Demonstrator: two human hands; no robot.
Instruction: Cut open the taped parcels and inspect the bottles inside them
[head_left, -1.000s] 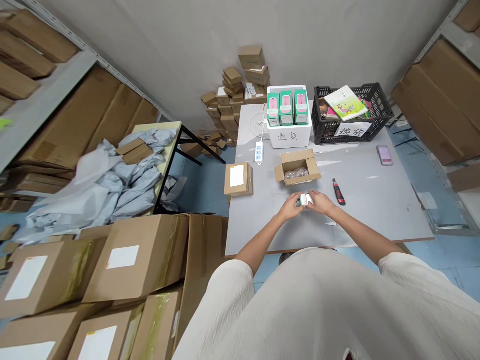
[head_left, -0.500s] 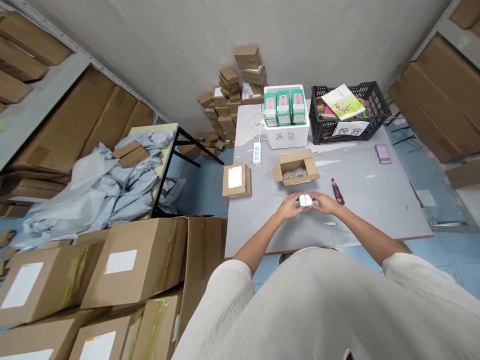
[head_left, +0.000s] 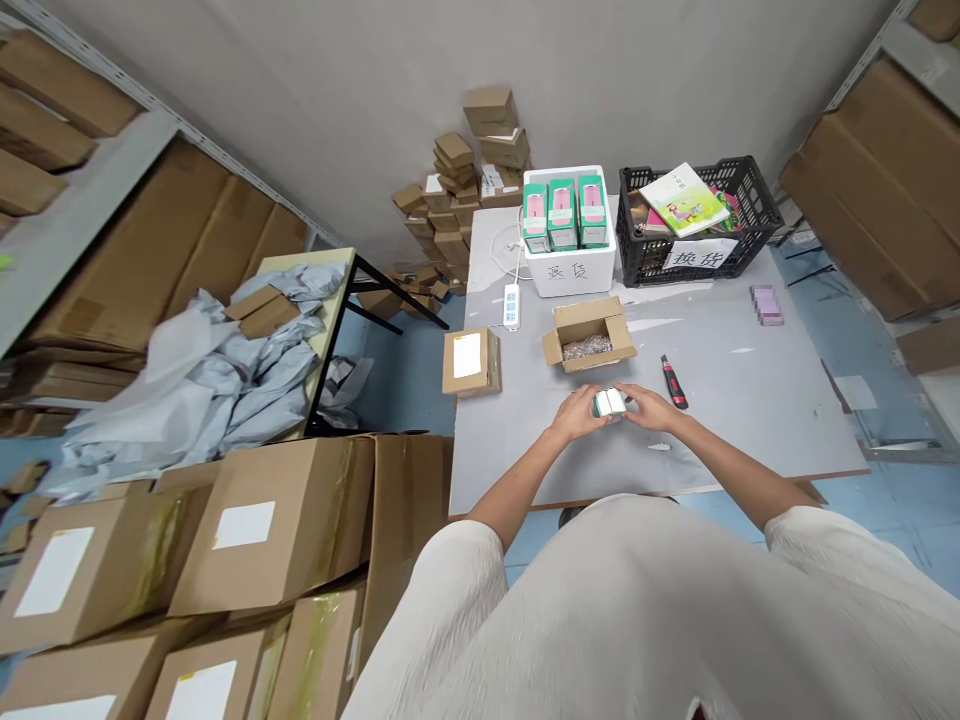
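Observation:
Between my two hands is a small white-and-green box (head_left: 609,402), held upright over the table near its front edge. My left hand (head_left: 579,413) grips its left side and my right hand (head_left: 643,407) its right side, with the fingers curled round it. Just beyond them stands an open cardboard carton (head_left: 596,335) with bubble wrap (head_left: 588,347) inside. A black-and-red utility knife (head_left: 673,382) lies to the right of my right hand. The lower part of the small box is hidden by my fingers.
A closed carton (head_left: 471,362) sits at the table's left edge, near a power strip (head_left: 511,307). At the back are a white foam bin (head_left: 568,272) holding green boxes and a black crate (head_left: 637,262) with books. Stacked cartons (head_left: 255,525) stand to the left.
The view has shifted slightly. The small box has tipped a little between my hands, which still hold it in about the same spot.

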